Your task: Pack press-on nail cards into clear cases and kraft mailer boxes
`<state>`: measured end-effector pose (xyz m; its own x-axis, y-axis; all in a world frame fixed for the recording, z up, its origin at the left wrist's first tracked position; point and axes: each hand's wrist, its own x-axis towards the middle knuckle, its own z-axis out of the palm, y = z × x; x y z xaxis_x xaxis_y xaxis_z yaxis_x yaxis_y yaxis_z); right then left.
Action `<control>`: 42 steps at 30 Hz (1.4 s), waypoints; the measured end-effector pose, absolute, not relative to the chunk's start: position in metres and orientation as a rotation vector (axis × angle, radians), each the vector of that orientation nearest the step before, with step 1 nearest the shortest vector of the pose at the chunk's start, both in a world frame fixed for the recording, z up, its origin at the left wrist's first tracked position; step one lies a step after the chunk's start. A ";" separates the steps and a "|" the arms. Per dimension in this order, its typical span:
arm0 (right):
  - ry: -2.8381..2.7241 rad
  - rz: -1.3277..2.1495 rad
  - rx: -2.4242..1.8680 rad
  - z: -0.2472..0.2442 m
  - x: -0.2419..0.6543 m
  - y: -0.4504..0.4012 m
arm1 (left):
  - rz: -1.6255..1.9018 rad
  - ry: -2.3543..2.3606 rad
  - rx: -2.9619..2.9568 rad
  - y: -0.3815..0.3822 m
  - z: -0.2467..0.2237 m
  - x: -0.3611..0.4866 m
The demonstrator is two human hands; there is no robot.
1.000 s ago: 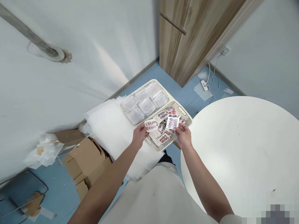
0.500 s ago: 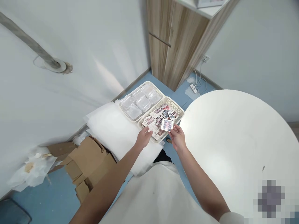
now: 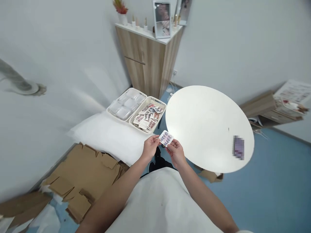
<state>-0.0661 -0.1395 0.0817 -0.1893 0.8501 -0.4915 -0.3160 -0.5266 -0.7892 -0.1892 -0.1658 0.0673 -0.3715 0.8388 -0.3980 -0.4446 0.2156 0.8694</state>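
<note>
Between both my hands is a small square white card of press-on nails point(image 3: 166, 138), with rows of purple nail shapes. My left hand point(image 3: 151, 147) pinches its left edge. At the lower right edge, the fingers of my right hand point(image 3: 176, 151) are closed on it. Beyond my hands, a cream plastic basket point(image 3: 131, 124) holds a heap of similar nail cards point(image 3: 147, 117), some dark, red or pink. Beside it on the left, another cream basket point(image 3: 109, 111) contains several clear plastic packs point(image 3: 123, 112).
White foam sheets point(image 3: 109, 136) lie under and before the baskets. To the right stands a round white table point(image 3: 201, 123) with a blurred purple item point(image 3: 238, 147). Flattened cardboard point(image 3: 89, 168) lies at the lower left. A wooden cabinet point(image 3: 145, 64) fills the corner behind.
The card has come out from over the basket towards my body. My left hand has left the heap and now grips the card too. My view has swung right and up.
</note>
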 end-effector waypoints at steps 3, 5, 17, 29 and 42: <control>-0.712 1.800 -1.278 0.082 -0.039 -0.161 | 1.400 1.331 0.497 -0.167 0.067 -0.171; -0.762 1.781 -1.267 0.084 -0.024 -0.171 | 1.359 1.332 0.581 -0.164 0.068 -0.160; -0.756 1.423 -1.376 0.092 0.078 -0.169 | 1.002 1.220 0.934 -0.116 0.077 -0.081; -0.844 1.532 -1.334 0.068 0.149 -0.109 | 0.909 1.312 1.006 -0.056 0.072 -0.020; -1.009 1.718 -1.457 0.038 0.149 -0.047 | 0.847 1.621 1.177 -0.045 0.047 -0.039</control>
<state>0.1493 -0.0469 0.0378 -0.1606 0.8640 -0.4772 -0.0040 -0.4840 -0.8750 -0.0392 -0.0453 0.0471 -0.1084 0.9530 -0.2830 0.3119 0.3030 0.9005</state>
